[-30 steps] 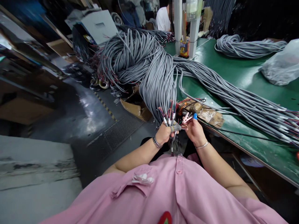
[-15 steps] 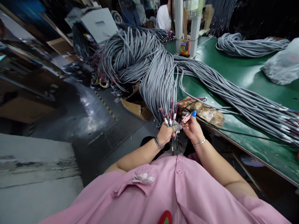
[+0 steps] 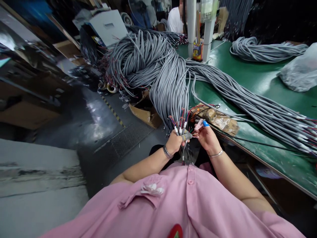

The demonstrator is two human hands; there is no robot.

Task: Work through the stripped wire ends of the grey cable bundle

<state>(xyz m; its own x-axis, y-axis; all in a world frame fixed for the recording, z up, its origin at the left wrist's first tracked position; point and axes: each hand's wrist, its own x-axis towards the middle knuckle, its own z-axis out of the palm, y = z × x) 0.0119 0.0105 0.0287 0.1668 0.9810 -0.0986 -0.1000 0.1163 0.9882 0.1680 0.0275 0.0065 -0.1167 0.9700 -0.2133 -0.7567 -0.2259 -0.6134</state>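
My left hand (image 3: 174, 142) is closed around several grey cable ends, a grey cover on its thumb. Red, blue and other thin coloured wires (image 3: 182, 116) fan out above white bands on these cables. To its right, my right hand (image 3: 207, 137), a blue cover on one fingertip, pinches a small pink tool (image 3: 199, 124), too blurred to name exactly. Bare copper-coloured wire ends (image 3: 195, 135) lie between the two hands; I cannot tell whether the right fingers touch them. The held cables run up into a large hanging bundle of grey cables (image 3: 170, 86).
A green table (image 3: 262, 79) bears a long cable bundle (image 3: 237, 89), a coiled bundle (image 3: 264, 49) and a plastic bag (image 3: 299, 71). A tape-wrapped block (image 3: 220, 120) sits at its near edge. An open cardboard box (image 3: 141, 114) stands below. A person in white (image 3: 174, 20) is behind.
My right hand has moved slightly right and turned a little, with the pink tool. My left hand keeps its hold on the cables. The view has shifted slightly.
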